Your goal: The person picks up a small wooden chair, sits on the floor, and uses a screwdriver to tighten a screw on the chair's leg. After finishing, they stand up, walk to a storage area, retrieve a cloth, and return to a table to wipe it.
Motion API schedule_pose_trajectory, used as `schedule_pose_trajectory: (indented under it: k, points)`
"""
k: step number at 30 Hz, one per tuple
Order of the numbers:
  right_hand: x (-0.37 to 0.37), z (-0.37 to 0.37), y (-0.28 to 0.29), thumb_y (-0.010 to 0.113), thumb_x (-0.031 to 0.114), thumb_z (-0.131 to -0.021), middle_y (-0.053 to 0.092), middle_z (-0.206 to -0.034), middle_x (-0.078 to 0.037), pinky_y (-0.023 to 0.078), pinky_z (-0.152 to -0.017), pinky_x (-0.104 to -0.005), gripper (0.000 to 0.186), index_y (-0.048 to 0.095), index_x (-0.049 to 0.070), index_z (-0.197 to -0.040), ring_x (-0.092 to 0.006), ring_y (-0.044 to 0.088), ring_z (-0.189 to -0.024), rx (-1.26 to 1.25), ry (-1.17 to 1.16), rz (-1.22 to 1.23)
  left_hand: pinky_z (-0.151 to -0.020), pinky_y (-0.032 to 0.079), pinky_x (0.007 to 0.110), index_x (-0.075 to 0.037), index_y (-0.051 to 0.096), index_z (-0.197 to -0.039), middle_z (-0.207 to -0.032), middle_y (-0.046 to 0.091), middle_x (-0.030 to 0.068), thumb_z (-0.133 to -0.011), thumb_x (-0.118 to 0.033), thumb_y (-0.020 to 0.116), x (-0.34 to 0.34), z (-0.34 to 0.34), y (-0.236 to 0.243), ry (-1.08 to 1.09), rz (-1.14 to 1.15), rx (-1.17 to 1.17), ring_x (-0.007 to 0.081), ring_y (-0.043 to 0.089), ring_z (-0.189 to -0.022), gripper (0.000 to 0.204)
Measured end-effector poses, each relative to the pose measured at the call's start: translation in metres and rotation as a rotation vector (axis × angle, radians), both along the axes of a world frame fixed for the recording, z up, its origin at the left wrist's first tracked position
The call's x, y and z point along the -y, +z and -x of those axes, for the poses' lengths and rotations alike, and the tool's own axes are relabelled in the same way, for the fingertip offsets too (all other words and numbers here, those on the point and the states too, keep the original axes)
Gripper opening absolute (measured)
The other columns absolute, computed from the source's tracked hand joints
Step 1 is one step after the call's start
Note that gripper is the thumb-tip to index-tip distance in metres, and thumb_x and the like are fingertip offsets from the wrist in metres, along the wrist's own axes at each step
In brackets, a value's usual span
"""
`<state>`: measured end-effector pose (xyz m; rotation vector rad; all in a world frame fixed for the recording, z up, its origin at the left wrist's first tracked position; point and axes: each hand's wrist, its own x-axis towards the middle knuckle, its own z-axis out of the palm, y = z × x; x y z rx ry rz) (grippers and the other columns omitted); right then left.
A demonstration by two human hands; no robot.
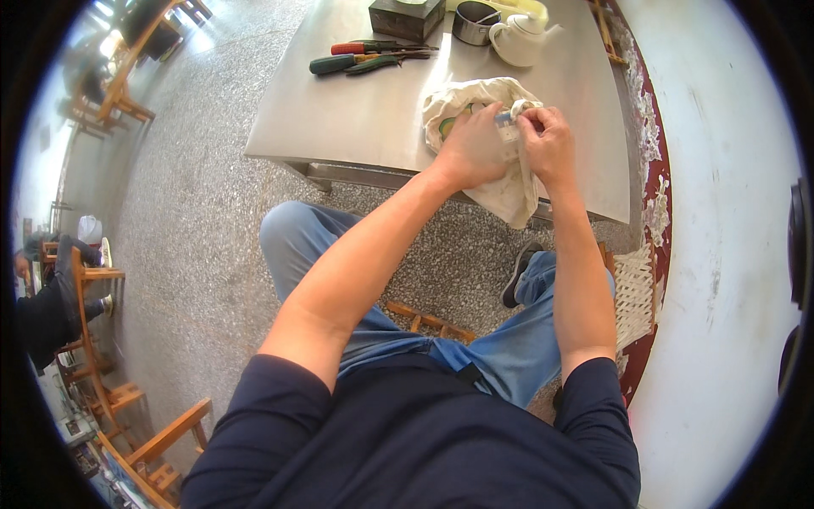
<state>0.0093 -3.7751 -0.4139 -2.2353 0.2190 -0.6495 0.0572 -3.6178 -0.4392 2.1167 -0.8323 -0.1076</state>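
Observation:
A cream cloth bag [506,191] with a coloured print lies crumpled at the near edge of the metal table, its lower part hanging over the edge. On its left side my left hand [475,151] is closed on the cloth; the hand is slightly blurred and its fingertips are partly hidden. My right hand [549,146] pinches a twisted strip of the bag's cloth between thumb and fingers at the upper right. Between the hands shows a small blue-and-white patch [507,127]; I cannot tell whether it is print or a separate thing.
Red-handled and green-handled tools [360,61] lie at the table's far left. Behind the bag stand a white teapot [519,42], a dark metal cup [475,24] and a dark box [407,17]. A wall [721,254] runs along the right. Wooden chairs and another person [51,314] are at left.

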Motion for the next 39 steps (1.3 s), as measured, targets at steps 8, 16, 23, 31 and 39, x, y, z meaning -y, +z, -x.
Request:
schedule_pose_trajectory:
  k: [8, 16, 23, 31, 39]
  points:
    - [0.007, -0.001, -0.008, 0.07, 0.016, -0.09, 0.069, -0.097, -0.015, 0.053, -0.076, -0.0349, 0.018, 0.071, -0.002, -0.091, -0.0236, 0.067, -0.083, -0.05, -0.089, -0.167, -0.113, 0.037, 0.046, -0.006, 0.035, -0.15, -0.138, 0.051, 0.0232, -0.064, -0.021, 0.085, 0.0, 0.001, 0.005, 0.006, -0.015, -0.04, 0.0408, 0.045, -0.132, 0.1]
    - [0.014, 0.005, -0.009, 0.072, 0.015, -0.087, 0.065, -0.105, -0.011, 0.052, -0.082, -0.0342, 0.018, 0.072, -0.002, -0.092, -0.0205, 0.064, -0.09, -0.079, 0.05, -0.279, -0.114, 0.037, 0.045, -0.006, 0.034, -0.151, -0.136, 0.052, 0.0237, -0.065, -0.021, 0.084, -0.002, -0.001, -0.001, -0.002, 0.009, -0.041, 0.0414, 0.044, -0.132, 0.1]
    - [0.007, 0.02, 0.0, 0.071, 0.012, -0.086, 0.064, -0.106, -0.012, 0.049, -0.091, -0.0355, 0.015, 0.072, -0.003, -0.086, -0.0253, 0.062, -0.099, -0.079, 0.08, -0.225, -0.115, 0.036, 0.045, -0.004, 0.035, -0.151, -0.141, 0.052, 0.0217, -0.065, -0.025, 0.083, -0.003, 0.001, -0.003, -0.026, 0.033, -0.036, 0.0411, 0.042, -0.135, 0.101]
    - [-0.003, 0.015, -0.005, 0.07, 0.009, -0.085, 0.062, -0.113, -0.014, 0.047, -0.097, -0.0385, 0.012, 0.07, -0.003, -0.085, -0.0322, 0.059, -0.109, 0.043, 0.025, -0.106, -0.111, 0.038, 0.048, -0.002, 0.037, -0.148, -0.136, 0.052, 0.0235, -0.066, -0.025, 0.085, -0.002, 0.001, -0.006, -0.01, 0.033, 0.02, 0.0425, 0.045, -0.13, 0.097]
    - [-0.008, 0.012, -0.008, 0.07, 0.009, -0.086, 0.061, -0.12, -0.013, 0.044, -0.103, -0.0405, 0.011, 0.071, -0.002, -0.087, -0.0328, 0.055, -0.116, 0.077, 0.005, -0.114, -0.111, 0.039, 0.047, -0.004, 0.038, -0.148, -0.135, 0.053, 0.023, -0.064, -0.026, 0.086, -0.002, -0.006, -0.015, -0.036, 0.102, 0.076, 0.0424, 0.047, -0.128, 0.1]
